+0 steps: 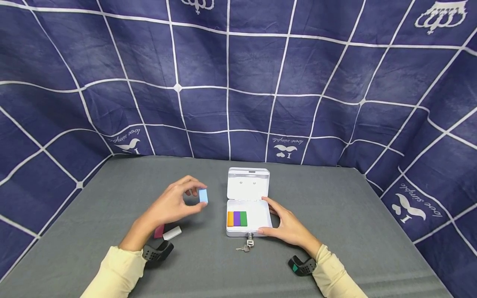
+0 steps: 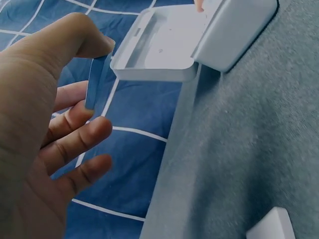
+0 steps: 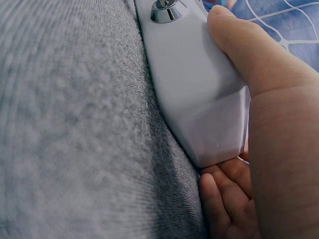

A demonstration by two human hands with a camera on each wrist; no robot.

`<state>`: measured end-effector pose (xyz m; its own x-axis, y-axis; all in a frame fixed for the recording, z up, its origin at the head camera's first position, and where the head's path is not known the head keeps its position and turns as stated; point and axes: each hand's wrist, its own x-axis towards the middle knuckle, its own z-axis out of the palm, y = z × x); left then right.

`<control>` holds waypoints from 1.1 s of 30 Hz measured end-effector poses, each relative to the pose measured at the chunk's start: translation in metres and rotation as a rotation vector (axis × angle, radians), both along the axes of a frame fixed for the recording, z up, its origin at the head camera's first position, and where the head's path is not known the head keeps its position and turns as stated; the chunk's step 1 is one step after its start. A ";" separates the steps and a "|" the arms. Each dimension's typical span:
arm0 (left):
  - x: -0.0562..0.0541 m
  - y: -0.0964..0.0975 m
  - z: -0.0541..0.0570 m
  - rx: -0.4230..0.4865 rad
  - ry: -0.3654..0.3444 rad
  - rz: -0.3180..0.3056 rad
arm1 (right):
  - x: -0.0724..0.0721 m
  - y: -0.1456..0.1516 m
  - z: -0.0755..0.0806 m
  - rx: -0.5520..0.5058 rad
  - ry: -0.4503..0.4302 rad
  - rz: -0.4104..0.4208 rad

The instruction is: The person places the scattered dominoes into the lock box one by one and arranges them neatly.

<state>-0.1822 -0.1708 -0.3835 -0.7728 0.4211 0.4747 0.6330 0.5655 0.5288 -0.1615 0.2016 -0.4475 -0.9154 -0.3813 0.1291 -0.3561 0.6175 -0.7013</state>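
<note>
My left hand (image 1: 173,203) pinches a small light blue block (image 1: 203,195) between thumb and fingertips, above the table left of the box. In the left wrist view the blue block (image 2: 94,82) appears edge-on as a thin slab. A white lockable metal box (image 1: 257,217) stands with its lid (image 1: 247,184) raised. Inside, against its left part, orange (image 1: 230,219), purple (image 1: 237,219) and green (image 1: 243,219) blocks lie side by side. My right hand (image 1: 287,225) grips the box's right end, thumb at the front edge and fingers toward the back; the right wrist view shows the thumb (image 3: 239,37) over the rim.
Keys (image 1: 244,248) hang from the lock at the box's front. A white block (image 1: 172,233) and a dark red block (image 1: 159,231), partly hidden by my left wrist, lie on the grey tabletop (image 1: 201,265). Blue checked cloth (image 1: 253,111) hangs behind the table.
</note>
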 end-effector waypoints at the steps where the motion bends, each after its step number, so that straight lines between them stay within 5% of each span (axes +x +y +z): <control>1: 0.000 0.001 0.002 -0.002 -0.001 -0.005 | 0.000 0.000 0.000 0.000 0.003 0.000; 13: -0.002 0.016 0.012 -0.020 0.029 -0.034 | -0.001 0.000 0.000 0.007 -0.010 -0.012; 33: -0.002 0.045 0.007 -0.001 -0.005 -0.092 | -0.001 0.001 -0.002 0.002 0.012 0.005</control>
